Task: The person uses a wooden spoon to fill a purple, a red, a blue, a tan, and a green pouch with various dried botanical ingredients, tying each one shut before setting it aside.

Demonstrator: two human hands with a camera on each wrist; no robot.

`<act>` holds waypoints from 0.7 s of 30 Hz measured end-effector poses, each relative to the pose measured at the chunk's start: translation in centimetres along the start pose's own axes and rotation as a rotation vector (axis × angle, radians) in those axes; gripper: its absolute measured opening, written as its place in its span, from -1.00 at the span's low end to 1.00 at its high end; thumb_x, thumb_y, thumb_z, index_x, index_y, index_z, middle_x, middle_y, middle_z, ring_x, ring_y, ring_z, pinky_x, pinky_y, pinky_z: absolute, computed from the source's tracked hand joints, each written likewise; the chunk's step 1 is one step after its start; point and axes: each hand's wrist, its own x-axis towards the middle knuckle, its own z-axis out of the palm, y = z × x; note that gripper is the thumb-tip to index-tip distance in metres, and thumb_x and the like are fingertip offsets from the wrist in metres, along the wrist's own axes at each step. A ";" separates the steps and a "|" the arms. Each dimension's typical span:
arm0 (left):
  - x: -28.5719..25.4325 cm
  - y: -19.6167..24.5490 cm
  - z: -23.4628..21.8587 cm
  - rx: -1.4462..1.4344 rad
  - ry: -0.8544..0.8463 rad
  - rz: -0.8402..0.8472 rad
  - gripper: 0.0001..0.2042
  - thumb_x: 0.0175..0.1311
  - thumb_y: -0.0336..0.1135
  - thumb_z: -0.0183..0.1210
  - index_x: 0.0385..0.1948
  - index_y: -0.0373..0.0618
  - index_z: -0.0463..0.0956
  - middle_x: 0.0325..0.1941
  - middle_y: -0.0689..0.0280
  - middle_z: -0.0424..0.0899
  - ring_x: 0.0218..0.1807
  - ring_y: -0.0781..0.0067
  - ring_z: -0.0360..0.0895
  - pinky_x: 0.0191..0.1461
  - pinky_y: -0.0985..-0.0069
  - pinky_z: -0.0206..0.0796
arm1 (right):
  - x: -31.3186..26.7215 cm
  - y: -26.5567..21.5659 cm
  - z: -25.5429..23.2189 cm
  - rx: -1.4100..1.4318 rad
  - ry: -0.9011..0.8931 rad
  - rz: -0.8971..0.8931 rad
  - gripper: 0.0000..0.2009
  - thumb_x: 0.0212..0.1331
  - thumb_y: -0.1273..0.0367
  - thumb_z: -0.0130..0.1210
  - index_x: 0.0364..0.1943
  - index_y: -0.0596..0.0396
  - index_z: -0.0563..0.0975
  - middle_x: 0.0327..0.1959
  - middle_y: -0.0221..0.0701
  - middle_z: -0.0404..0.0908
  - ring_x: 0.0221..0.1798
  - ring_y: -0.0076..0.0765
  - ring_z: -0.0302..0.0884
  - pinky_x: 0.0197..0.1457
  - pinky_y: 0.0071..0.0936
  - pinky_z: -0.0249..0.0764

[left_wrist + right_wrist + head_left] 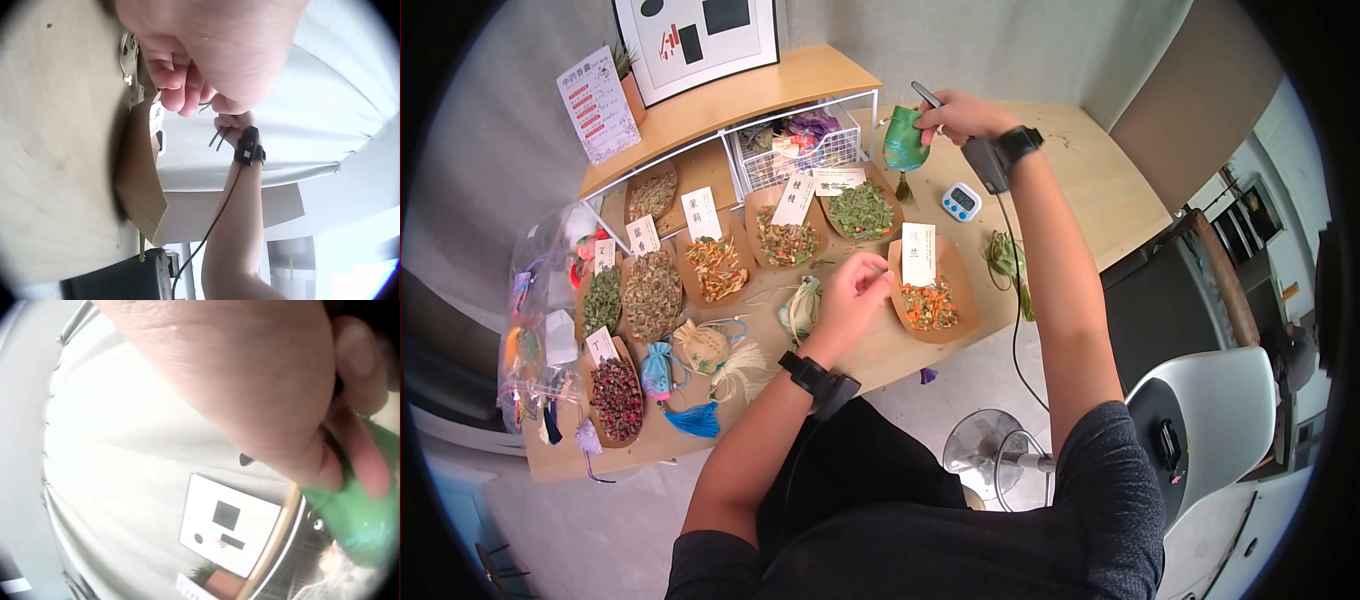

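My right hand (960, 115) is raised over the back of the table, pinching a green pouch (905, 140) with a dark tassel hanging below. The same hand also holds dark tweezers (925, 95), whose two prongs show in the left wrist view. In the right wrist view, thumb and finger press the green fabric (369, 519). My left hand (855, 300) hovers with bent fingers beside a brown paper tray (960, 290) of orange and green herb mix (930, 305). A thin dark bit shows at its fingertips; I cannot tell whether they pinch it.
Several paper trays with labels and dried herbs stand to the left, among them rosebuds (617, 400) and green leaves (860, 210). A white timer (962, 202) lies at right. Tied pouches (705, 345) lie near the front edge. A wire basket (800, 150) sits under the wooden shelf (800, 80).
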 end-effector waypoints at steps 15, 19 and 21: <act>-0.6 1.8 0.0 -0.127 -0.221 0.186 0.18 -0.11 -0.58 0.48 0.57 0.13 -0.20 0.50 0.14 0.08 0.44 0.26 0.28 0.48 0.26 0.26 | -15.8 -1.7 13.0 -0.271 -0.101 -0.242 -0.83 -0.02 0.42 0.24 -0.33 0.20 0.60 -0.49 -0.29 0.61 -0.42 -0.37 0.49 -0.25 -0.41 0.43; -0.8 1.7 -0.5 0.060 -0.244 0.141 0.01 -0.08 -0.55 0.47 0.48 -0.01 0.03 0.32 0.27 0.34 0.32 0.37 0.38 0.37 0.35 0.29 | -15.5 -1.1 13.5 -0.293 -0.149 -0.271 -0.80 -0.07 0.38 0.24 -0.35 0.20 0.62 -0.46 -0.22 0.65 -0.40 -0.24 0.56 -0.24 -0.36 0.48; -1.0 1.5 -0.6 0.144 -0.171 0.130 -0.14 -0.05 -0.53 0.44 0.38 -0.07 0.16 0.19 0.30 0.47 0.23 0.45 0.46 0.32 0.40 0.33 | -15.2 -1.2 13.4 -0.285 -0.166 -0.313 -0.80 -0.04 0.37 0.23 -0.33 0.19 0.62 -0.44 -0.22 0.64 -0.40 -0.24 0.55 -0.23 -0.36 0.48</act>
